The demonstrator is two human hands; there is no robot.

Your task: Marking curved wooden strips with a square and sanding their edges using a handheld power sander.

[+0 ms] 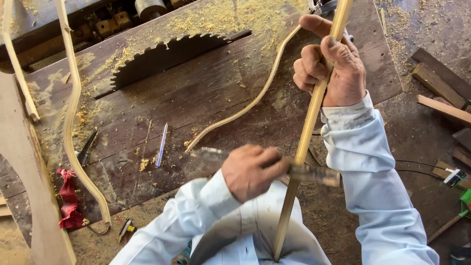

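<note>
A long pale wooden strip (pixel 306 135) is standing tilted before the bench (pixel 206 98), the right hand (pixel 333 64) gripping its top while the left hand (pixel 250 172) is closing around a blurred flat tool (pixel 314 174) across it. Behind, a saw blade (pixel 167 54) is jutting up amid sawdust, beside a curved strip (pixel 245 105) and a blue pen (pixel 162 145).

Person working a wooden stick over a saw table

The right hand (pixel 338 66) grips a long pale stick (pixel 306 137) near its top, while the left hand (pixel 252 172) holds a blurred tool (pixel 314 174) across it. Behind lie a saw blade (pixel 167 54), sawdust, a blue pen (pixel 162 145), and 1 curved strip (pixel 250 100).
</note>
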